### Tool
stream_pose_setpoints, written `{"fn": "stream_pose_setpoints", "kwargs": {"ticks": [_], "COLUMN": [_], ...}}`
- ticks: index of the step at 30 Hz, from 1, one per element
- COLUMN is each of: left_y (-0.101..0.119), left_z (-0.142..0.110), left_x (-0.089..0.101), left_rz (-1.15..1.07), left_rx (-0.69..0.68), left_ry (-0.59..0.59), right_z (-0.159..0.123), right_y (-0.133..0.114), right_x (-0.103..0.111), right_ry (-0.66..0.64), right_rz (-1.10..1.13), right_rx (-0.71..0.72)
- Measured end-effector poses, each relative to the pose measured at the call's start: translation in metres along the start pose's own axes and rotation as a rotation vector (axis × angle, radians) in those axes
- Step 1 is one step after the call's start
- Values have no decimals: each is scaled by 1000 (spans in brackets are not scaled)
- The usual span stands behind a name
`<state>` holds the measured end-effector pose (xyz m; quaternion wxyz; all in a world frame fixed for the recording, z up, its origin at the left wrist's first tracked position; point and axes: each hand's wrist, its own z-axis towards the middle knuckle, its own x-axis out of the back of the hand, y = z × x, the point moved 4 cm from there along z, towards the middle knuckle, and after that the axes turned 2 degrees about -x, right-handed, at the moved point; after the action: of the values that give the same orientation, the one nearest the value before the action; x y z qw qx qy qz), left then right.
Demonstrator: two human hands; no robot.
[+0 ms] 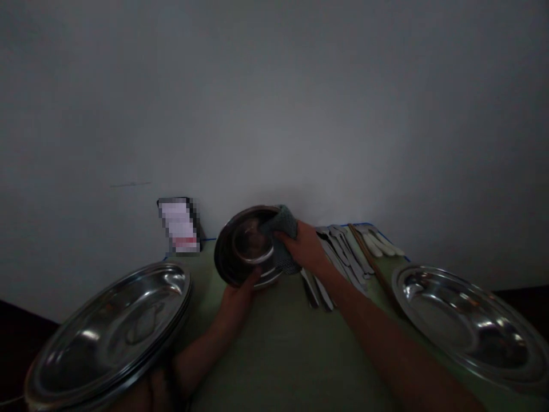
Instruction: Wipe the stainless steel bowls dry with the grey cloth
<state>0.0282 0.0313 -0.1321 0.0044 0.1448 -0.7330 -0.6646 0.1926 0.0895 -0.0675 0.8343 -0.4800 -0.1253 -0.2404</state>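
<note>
A shiny steel bowl (253,243) is held up tilted in the middle, its inside facing me. My left hand (242,289) grips its lower rim, the thumb on the inner side and the other fingers hidden behind. A grey-green cloth (285,226) lies bunched over the bowl's right rim. My right hand (302,246) is closed on this cloth and presses it against the bowl; some of its fingers are covered by the cloth.
Stacked large steel dishes (115,332) stand at the left, another steel dish (467,326) at the right. Knives, forks and spoons (345,252) lie right of the bowl, beside brown chopsticks (364,246) and white-handled cutlery (381,243). A phone (179,223) leans against the wall behind the green table (274,360).
</note>
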Motion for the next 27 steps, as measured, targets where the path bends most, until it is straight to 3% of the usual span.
{"fn": "stream_pose_setpoints", "kwargs": {"ticks": [5, 10, 16, 23, 27], "left_y": [4, 4, 3, 3, -2], "left_z": [4, 10, 7, 3, 5], "left_x": [4, 8, 6, -2, -2], "left_rz": [-74, -74, -78, -298, -198], "left_rx": [-73, -18, 14, 34, 35], "left_ry": [-69, 2, 28, 3, 1], "right_z": [9, 1, -2, -6, -7], "right_y": [-8, -17, -17, -4, -1], "right_x": [21, 12, 6, -1, 1], "right_ry": [-55, -89, 18, 129, 124], "right_rz": [-110, -169, -205, 44, 58], "right_rx": [152, 215, 136, -42, -40]}}
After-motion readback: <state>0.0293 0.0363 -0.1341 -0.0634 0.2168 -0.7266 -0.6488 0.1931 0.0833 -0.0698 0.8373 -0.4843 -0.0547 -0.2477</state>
